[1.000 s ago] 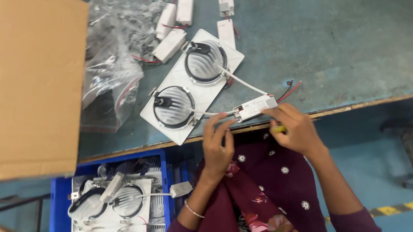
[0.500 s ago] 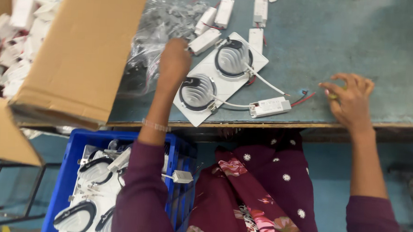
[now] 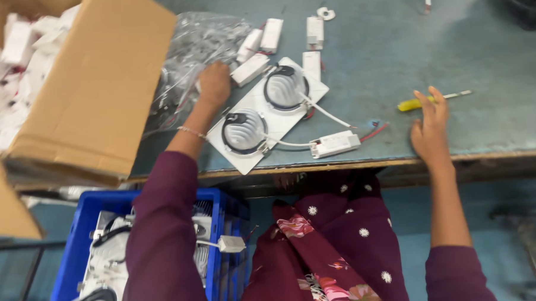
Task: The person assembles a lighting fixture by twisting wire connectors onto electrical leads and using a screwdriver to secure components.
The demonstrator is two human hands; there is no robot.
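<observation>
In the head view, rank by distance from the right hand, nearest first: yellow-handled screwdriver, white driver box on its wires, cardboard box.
From the right hand:
1. Yellow-handled screwdriver, at its fingertips on the table.
2. White driver box, toward the middle, near the table edge.
3. Cardboard box, far across on the left.

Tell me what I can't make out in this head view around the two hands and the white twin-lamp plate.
- Left hand: its fingers are curled at the clear plastic bag; whether they grip anything is hidden.
- Right hand: contact with the yellow-handled screwdriver is unclear; motion blur.
- Blue plastic crate: contents partly covered by the left sleeve and cut off by the bottom edge.
- Brown cardboard box: white parts inside are blurred and cut off at the left edge.
</observation>
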